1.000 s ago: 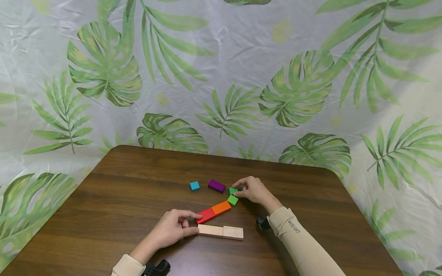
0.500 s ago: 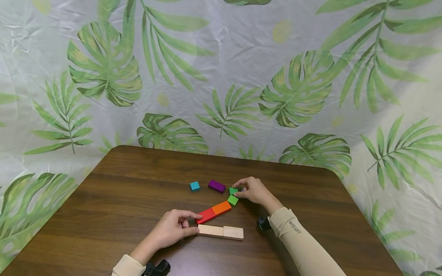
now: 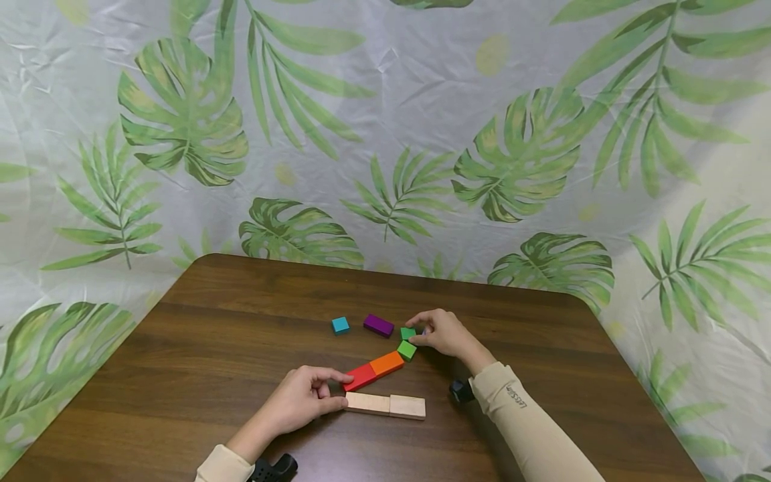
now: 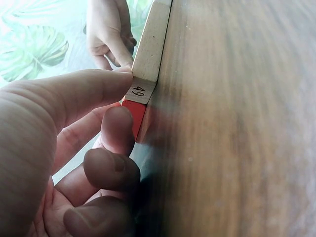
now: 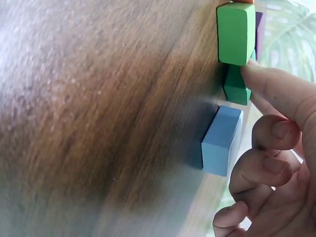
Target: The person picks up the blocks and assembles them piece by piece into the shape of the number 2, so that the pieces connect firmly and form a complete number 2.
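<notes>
The right hand (image 3: 444, 333) pinched the dark green block (image 3: 407, 333); whether the left hand (image 3: 299, 399) pinched anything was unclear. Red block (image 3: 361, 377) and orange block (image 3: 387, 363) sat joined; turquoise block (image 3: 340, 326) lay apart.

My right sleeve (image 3: 535, 428) read "LetsSlim", and the end of a pale wooden block (image 4: 148, 55) bore "49".

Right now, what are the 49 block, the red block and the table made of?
The 49 block looks like bare, matte wood: pale, speckled. The red block seems painted, maybe wood; its even color hides any grain. The table shows brown grain and soft shine: perhaps wood or laminate.
</notes>
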A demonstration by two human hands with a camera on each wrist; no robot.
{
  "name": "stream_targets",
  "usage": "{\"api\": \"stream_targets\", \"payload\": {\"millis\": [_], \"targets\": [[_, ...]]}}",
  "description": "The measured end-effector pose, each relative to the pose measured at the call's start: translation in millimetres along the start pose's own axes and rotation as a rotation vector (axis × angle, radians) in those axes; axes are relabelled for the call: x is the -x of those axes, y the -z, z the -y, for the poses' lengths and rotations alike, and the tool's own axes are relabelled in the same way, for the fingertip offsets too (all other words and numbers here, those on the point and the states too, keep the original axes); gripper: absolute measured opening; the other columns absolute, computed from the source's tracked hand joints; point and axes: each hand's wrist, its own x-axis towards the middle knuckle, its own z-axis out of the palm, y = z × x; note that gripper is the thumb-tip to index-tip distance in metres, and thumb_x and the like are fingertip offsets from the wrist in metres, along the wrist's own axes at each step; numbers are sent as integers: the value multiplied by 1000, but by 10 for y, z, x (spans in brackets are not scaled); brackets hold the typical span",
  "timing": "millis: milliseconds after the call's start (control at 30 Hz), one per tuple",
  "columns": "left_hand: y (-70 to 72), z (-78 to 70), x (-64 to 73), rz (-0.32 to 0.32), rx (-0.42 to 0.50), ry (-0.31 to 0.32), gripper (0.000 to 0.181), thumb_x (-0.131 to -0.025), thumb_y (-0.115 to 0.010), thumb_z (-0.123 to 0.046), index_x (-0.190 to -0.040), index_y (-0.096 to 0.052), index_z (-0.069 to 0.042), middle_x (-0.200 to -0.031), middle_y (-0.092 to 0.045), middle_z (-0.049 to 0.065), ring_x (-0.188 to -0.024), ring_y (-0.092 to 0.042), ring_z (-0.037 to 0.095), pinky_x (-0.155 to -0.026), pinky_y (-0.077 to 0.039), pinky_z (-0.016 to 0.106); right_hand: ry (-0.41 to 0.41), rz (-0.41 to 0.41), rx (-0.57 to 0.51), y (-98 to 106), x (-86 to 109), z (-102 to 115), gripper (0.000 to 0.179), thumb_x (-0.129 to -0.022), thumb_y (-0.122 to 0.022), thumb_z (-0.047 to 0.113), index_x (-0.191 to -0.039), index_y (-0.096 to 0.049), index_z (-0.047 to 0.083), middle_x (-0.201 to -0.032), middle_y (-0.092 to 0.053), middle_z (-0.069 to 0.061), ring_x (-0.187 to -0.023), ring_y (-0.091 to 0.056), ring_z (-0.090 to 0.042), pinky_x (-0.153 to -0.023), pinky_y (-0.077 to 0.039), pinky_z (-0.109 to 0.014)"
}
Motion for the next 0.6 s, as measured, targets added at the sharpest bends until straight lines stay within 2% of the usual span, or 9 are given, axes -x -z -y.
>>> {"api": "stream_targets", "payload": {"millis": [233,600], "targets": [[2,1,1,0,3,-3,30,-89,-89,-23,-118,-83,-19,-64,-57,-10,-54,-42,-1,-52,-33,18,27,-4,1,19,12,-22,29,-96,-82,17,-123,-78,9,-62,-41,4,-58,-36,-12,-59,-33,-24],[2,-5,-4,1,2,5,30,-89,-89,-23,-118,-83,-20,-64,-57,-9,-55,-42,-1,-52,-33,19,24,-16,-2,94,46,-119,33,-98,-80,21,-129,-75,9,-61,-41,5,-55,-36,-11,-60,-36,-25]]}}
